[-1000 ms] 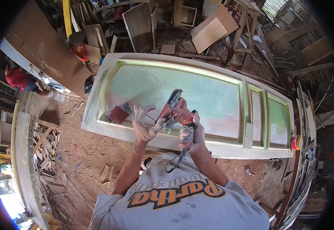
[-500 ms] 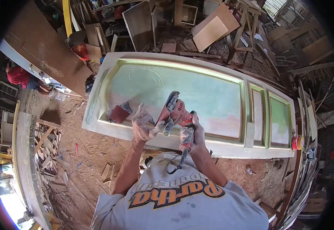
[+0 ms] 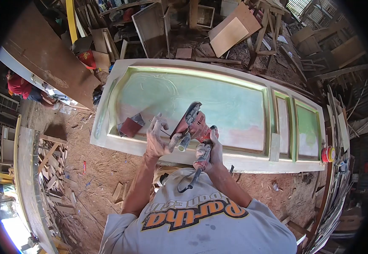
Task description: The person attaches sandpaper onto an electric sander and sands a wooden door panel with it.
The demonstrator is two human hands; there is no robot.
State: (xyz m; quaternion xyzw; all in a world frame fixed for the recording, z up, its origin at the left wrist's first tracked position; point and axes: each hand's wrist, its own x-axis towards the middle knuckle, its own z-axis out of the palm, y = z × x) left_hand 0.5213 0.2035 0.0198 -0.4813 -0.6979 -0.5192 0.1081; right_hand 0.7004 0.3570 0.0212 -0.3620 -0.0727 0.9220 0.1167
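Note:
My right hand (image 3: 212,149) grips the handle of a dusty red power sander (image 3: 198,127), its sole turned up and to the left. My left hand (image 3: 154,139) is at the sander's left side, thumb against the tool and fingers curled. Between those fingers a thin, dark sheet (image 3: 165,133) shows almost edge-on; it looks like sandpaper. Below both hands lies a panelled door (image 3: 163,156) with green and pinkish filler. A folded dark red piece of sandpaper (image 3: 131,127) rests on it, left of my left hand.
A red and yellow round tin (image 3: 328,154) stands at the door's right end. A pale flat strip (image 3: 275,146) lies across the door frame. Wood scraps (image 3: 50,169) are piled at left. Another person in red (image 3: 21,86) is at far left. Boards lean at the back.
The sander has tilted slightly and come a little lower. The thin sheet by my left fingers has turned from showing its grey face to nearly edge-on. My left fingers have curled more.

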